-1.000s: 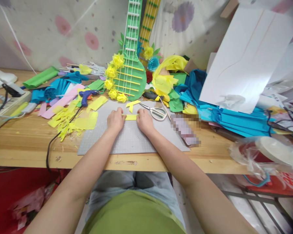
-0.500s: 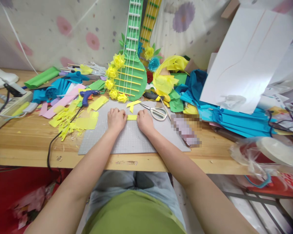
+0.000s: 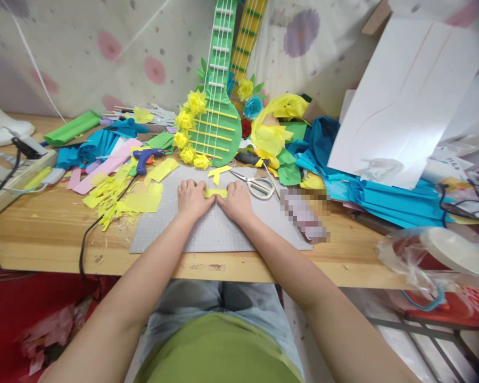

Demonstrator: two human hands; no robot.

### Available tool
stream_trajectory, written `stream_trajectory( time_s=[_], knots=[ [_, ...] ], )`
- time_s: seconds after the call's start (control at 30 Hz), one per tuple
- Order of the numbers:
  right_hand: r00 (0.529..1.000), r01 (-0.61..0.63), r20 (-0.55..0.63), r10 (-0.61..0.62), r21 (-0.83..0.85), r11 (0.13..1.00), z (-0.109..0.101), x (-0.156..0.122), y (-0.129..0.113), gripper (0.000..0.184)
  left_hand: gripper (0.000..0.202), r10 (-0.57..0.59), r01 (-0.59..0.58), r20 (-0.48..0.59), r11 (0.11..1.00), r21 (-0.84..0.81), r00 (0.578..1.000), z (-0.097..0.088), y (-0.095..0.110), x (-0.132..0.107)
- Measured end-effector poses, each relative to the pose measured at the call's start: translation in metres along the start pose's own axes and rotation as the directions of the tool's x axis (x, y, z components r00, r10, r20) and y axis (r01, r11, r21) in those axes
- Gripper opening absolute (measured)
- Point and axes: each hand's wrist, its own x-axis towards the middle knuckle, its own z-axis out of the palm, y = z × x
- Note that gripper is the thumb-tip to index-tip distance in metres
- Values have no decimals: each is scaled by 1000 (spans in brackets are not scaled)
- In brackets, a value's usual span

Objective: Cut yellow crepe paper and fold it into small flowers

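Note:
Both my hands rest on a grey cutting mat [image 3: 207, 234] at the table's front. My left hand [image 3: 191, 199] and my right hand [image 3: 235, 201] are closed, each pinching one end of a small yellow paper strip [image 3: 214, 193] lying flat on the mat. The thumbs nearly meet under the strip. A yellow paper scrap [image 3: 219, 172] lies just beyond it. Scissors [image 3: 254, 183] lie right of my right hand.
A green paper guitar [image 3: 217, 117] with yellow flowers leans on the wall, a yellow one behind it. A blue glue gun [image 3: 146, 156] and yellow paper scraps [image 3: 120, 197] lie left. Blue paper folds [image 3: 383, 197], white sheets [image 3: 399, 106] and a plastic bag [image 3: 431, 255] crowd the right.
My hands have drawn closer together along the yellow strip, so less of it shows between them. The view has shifted slightly.

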Motion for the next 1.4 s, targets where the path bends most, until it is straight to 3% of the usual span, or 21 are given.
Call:
stream_trajectory(
  time_s=[0.2,0.43,0.57,0.67,0.87,1.17,1.27,1.4],
  knots=[
    [1000,3,15,-3,-5,1000,0,0,5,22,35,-17,17,-1,998,-54,1000,3,-2,1],
    [998,-56,-2,57,99,993,-7,-2,18,26,36,-27,27,1,997,-68,1000,5,-4,2],
    [994,86,-80,-69,232,969,-9,-2,16,20,37,-31,31,-3,997,-68,1000,6,-3,3],
    [985,170,-25,-169,276,946,-3,0,12,18,38,-47,49,18,996,-80,999,5,-3,3],
    [992,104,38,-122,318,942,5,3,14,18,42,-98,102,58,992,-80,994,-1,-7,4],
    [994,67,59,-93,342,937,4,3,16,15,33,-132,142,88,982,-120,987,-7,-33,7],
    [994,67,59,-93,342,937,5,4,16,15,23,-117,123,41,979,-162,992,-6,-40,9],
    [994,87,36,-106,345,934,5,3,16,15,21,-6,1,-22,979,-203,1000,1,-38,9]
  ],
)
